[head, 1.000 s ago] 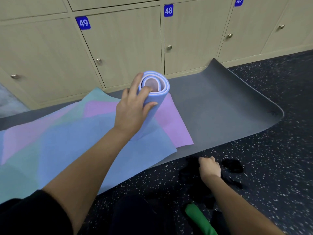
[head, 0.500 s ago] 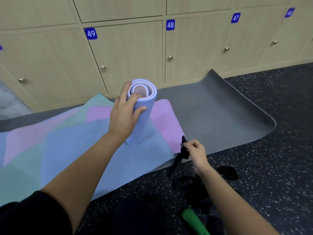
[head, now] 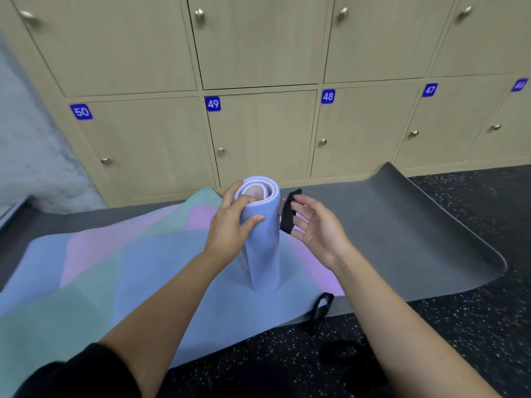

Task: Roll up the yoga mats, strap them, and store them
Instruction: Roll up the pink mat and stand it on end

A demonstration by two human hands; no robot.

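- Blue foam roll [head: 263, 242] stands upright at the frame's centre, its foot on the flat pastel mat [head: 115, 268], which overlaps a grey mat [head: 402, 225] to the right.
- Left hand [head: 230, 228] grips the roll near its top: fingers curl round the far side, forefinger over the rim, thumb across the front.
- Right hand [head: 316, 228] is just right of the roll. It appears to pinch the top of a black strap [head: 288, 214], the other fingers spread and nearly straight.
- Strapping is the step in hand. To do it well, I judge the left grip should stay tight so the coil cannot spring loose. The strap should pass round the roll below that hand and be cinched snugly.
- A second black loop [head: 320, 307] lies at the mats' near edge, lower centre.
- Locker doors across the upper frame carry blue tags: 50 [head: 81, 112], 49 [head: 213, 104], 48 [head: 327, 96], 47 [head: 430, 89]. The tag at far right [head: 519, 85] is too blurred to read.
- No brand shows anywhere.
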